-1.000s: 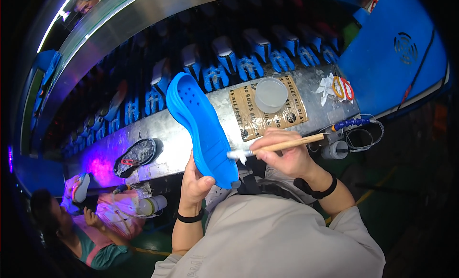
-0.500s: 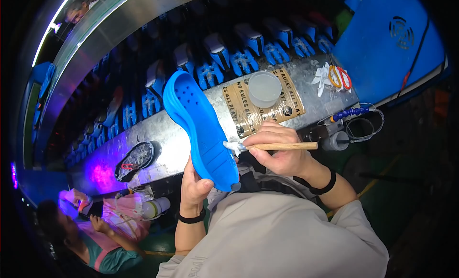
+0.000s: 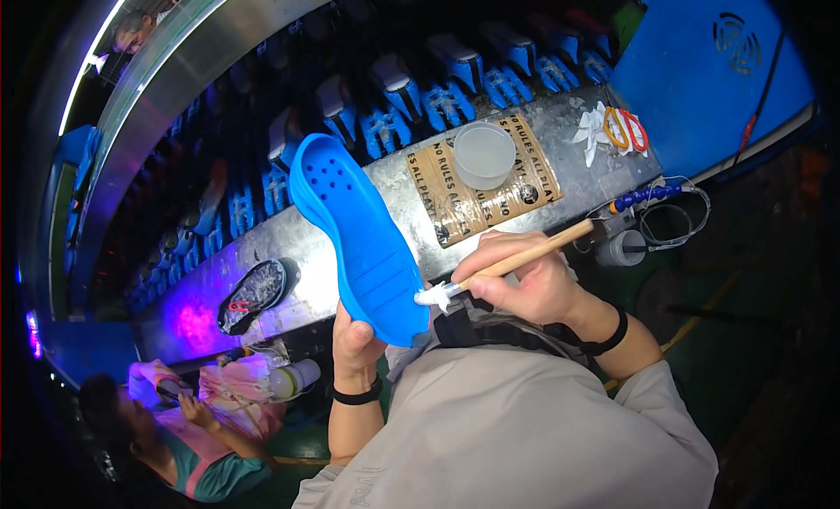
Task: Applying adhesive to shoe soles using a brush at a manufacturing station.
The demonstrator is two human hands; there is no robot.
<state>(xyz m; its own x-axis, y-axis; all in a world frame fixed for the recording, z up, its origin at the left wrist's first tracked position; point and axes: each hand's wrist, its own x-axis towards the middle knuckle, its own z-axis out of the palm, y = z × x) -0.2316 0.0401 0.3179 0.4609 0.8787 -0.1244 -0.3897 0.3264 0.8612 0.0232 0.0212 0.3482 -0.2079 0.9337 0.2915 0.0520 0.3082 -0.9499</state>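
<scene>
My left hand (image 3: 357, 343) holds a bright blue shoe sole (image 3: 354, 233) upright by its lower end, its holed tip pointing up and left. My right hand (image 3: 525, 282) grips a wooden-handled brush (image 3: 516, 262). The white bristles touch the sole's lower right edge. A round translucent cup (image 3: 484, 155) stands on the metal ledge (image 3: 324, 247) just beyond the sole.
Rows of blue holders (image 3: 455, 98) run along a dark conveyor behind the ledge. A black dish (image 3: 254, 295) sits at the ledge's left, orange-handled scissors (image 3: 623, 128) at its right by a blue panel (image 3: 709, 80). Another person (image 3: 184, 421) sits at lower left.
The brush has slid down the sole's right edge toward its lower end. My head has shifted a little, so the ledge and cup sit lower and further right in view.
</scene>
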